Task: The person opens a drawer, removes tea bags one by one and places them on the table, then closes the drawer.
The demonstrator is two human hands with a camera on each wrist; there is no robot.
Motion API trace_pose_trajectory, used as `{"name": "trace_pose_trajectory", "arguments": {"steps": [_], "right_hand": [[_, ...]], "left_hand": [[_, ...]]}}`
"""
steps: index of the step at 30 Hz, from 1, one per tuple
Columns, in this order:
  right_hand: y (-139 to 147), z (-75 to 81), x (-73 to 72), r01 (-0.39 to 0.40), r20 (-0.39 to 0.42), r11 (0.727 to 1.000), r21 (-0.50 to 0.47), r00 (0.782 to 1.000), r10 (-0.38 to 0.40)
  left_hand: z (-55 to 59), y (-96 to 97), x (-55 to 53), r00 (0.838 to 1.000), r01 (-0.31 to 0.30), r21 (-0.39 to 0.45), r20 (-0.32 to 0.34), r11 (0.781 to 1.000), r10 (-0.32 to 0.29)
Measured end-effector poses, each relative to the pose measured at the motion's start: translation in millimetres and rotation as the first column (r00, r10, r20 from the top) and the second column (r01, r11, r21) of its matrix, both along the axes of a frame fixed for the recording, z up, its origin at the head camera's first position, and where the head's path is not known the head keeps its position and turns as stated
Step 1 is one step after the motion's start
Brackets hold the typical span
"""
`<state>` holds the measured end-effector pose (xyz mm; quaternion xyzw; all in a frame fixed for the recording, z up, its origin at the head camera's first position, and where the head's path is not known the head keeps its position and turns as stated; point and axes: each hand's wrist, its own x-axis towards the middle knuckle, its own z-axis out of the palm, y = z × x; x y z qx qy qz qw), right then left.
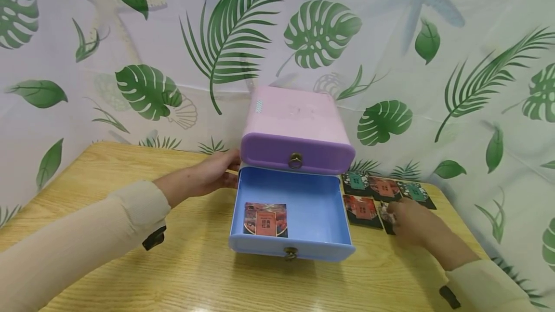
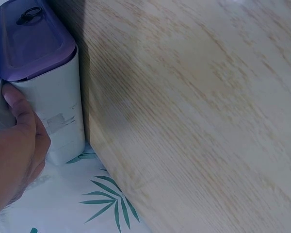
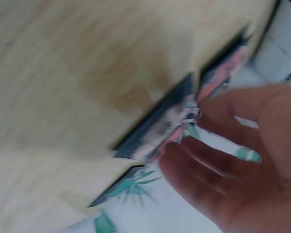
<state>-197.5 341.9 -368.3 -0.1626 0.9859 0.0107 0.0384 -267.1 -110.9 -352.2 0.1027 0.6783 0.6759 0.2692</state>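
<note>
A two-tier drawer box stands on the table. Its purple upper drawer is closed, and the blue lower drawer is pulled out with a red tea packet lying flat at its front left. My left hand rests against the box's left side; in the left wrist view a fingertip presses at the seam between the tiers. On the right, my right hand is over a dark tea packet, partly covering it. The right wrist view has thumb and fingertips apart at the edges of this packet.
Beside the box lie several square tea packets, among them a green one and red ones. A leaf-print cloth hangs right behind the wooden table. Ring pulls stick out from the drawer fronts.
</note>
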Motion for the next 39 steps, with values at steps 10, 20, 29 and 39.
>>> {"name": "trace_pose_trajectory", "arguments": {"steps": [10, 20, 29, 39], "right_hand": [[-99, 64.7, 26.6, -0.347, -0.566, 0.918, -0.19, 0.803, 0.187], [-181, 79.8, 40.5, -0.615, -0.267, 0.78, -0.112, 0.775, 0.573], [-224, 92.0, 33.5, -0.594, -0.081, 0.804, 0.015, 0.801, 0.593], [-254, 84.2, 21.5, -0.573, 0.153, 0.775, 0.268, 0.819, 0.553]], "left_hand": [[0.3, 0.2, -0.3, 1.0, 0.005, -0.008, -0.001, 1.0, -0.005], [1.1, 2.0, -2.4, 1.0, 0.006, 0.011, 0.003, 1.0, -0.006], [-0.2, -1.4, 0.1, 1.0, 0.028, 0.009, -0.01, 1.0, -0.028], [-0.8, -0.1, -1.2, 1.0, 0.021, 0.02, -0.005, 1.0, -0.021]]}}
